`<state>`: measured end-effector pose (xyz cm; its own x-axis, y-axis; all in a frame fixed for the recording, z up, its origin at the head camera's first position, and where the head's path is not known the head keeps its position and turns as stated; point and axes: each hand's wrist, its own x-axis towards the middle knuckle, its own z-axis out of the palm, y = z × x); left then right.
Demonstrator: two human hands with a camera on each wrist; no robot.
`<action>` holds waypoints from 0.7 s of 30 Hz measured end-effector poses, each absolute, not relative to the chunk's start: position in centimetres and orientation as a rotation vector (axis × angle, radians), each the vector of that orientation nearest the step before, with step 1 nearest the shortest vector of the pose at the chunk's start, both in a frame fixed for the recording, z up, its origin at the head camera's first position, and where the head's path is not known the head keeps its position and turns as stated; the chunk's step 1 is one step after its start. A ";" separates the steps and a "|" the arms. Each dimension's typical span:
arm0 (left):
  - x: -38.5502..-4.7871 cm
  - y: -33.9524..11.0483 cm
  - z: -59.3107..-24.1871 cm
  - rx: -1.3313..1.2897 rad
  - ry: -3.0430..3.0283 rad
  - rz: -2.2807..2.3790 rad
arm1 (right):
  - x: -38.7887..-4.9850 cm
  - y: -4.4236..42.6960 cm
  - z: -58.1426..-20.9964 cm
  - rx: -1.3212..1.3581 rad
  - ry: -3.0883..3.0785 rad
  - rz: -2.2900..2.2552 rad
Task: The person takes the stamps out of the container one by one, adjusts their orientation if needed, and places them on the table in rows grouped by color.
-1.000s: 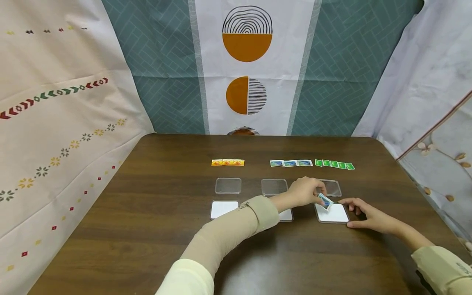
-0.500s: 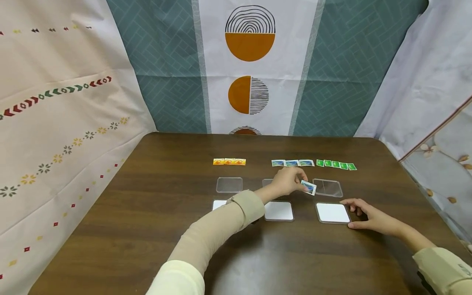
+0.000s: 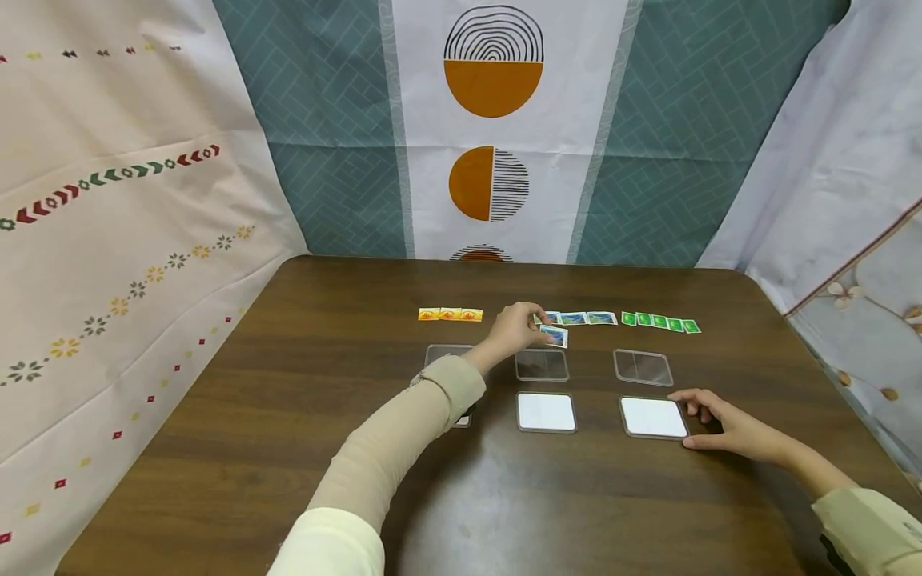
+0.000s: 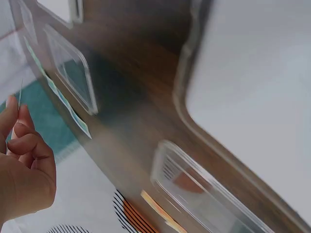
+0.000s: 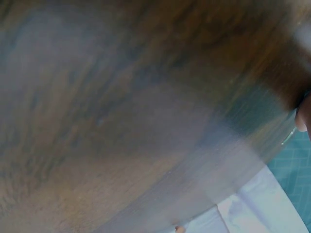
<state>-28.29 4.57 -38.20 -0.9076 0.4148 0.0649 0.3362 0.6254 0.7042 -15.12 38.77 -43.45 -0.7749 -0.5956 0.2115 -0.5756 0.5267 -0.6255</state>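
Note:
My left hand (image 3: 513, 330) pinches a small blue stamp (image 3: 556, 338) with a white border, just in front of the row of blue stamps (image 3: 574, 318). In the left wrist view, that stamp shows edge-on as a thin line between thumb and fingertips. My right hand (image 3: 723, 426) holds the right edge of a shallow clear case with a white insert (image 3: 654, 418), finger at one corner and thumb at the other. The right wrist view shows mostly blurred table, with a bit of hand (image 5: 304, 116) at its right edge.
Clear lids (image 3: 643, 368) lie behind the cases, one partly hidden by my left arm. Another white-filled case (image 3: 546, 413) sits mid-table; a further one is mostly covered by the left sleeve. Rows of orange stamps (image 3: 450, 314) and green stamps (image 3: 660, 322) lie farther back.
My left hand has carried the blue stamp from above the right-hand case leftward and back to the blue row. The right hand has stayed at the case's edge.

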 end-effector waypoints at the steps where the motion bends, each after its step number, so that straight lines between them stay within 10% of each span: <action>1: -28.5 4.3 -38.2 0.627 2.753 1.143 | -15.1 38.8 -43.4 -1.046 2.719 -1.099; 21: -31.4 2.0 -38.9 0.298 2.859 1.178 | -15.2 38.8 -43.6 -1.088 2.713 -1.100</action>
<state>-31.42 2.04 -38.90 -0.9810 0.1898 0.0401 0.1630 0.6942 0.7011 -15.24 38.85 -43.64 -0.7574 -0.6113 0.2295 -0.5985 0.5093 -0.6184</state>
